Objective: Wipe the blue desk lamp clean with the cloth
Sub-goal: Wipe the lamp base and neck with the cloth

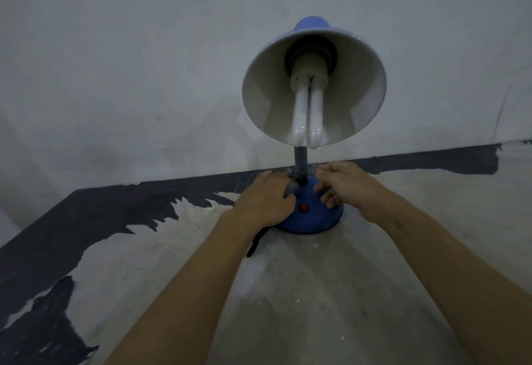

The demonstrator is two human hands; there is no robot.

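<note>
Two hands: both at the blue desk lamp (pixel 312 215), which stands on the worn table (pixel 302 292) near the wall.
Left hand (pixel 263 200): fingers curled around a grey cloth (pixel 290 189) at the foot of the neck (pixel 300 163).
Right hand (pixel 342 183): fingers loosely bent, resting on the base, gripping nothing.
Technique: steady the base, then rub around the neck.
Hidden: most of the cloth; the dark strip under the left wrist is unclear.
</note>
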